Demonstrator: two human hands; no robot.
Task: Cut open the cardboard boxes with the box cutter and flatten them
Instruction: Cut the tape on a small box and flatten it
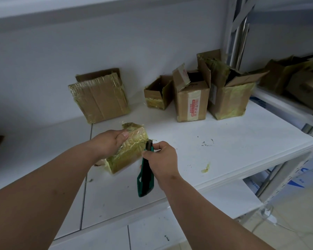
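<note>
A small cardboard box [128,152] wrapped in yellowish tape lies on the white shelf [224,152]. My left hand [109,141] grips its far left top edge. My right hand [161,159] holds a green and black box cutter [145,177], whose tip touches the box's right edge. Against the back wall lean flattened taped boxes [98,98]. To their right stand three opened boxes: a small one [157,92], a middle one with red print [192,98] and a larger one [228,92].
More opened cardboard boxes [296,80] sit on a neighbouring shelf at the right behind a metal upright [239,33]. A scrap of yellow tape [206,168] lies near the shelf's front edge. A lower shelf [152,231] shows below.
</note>
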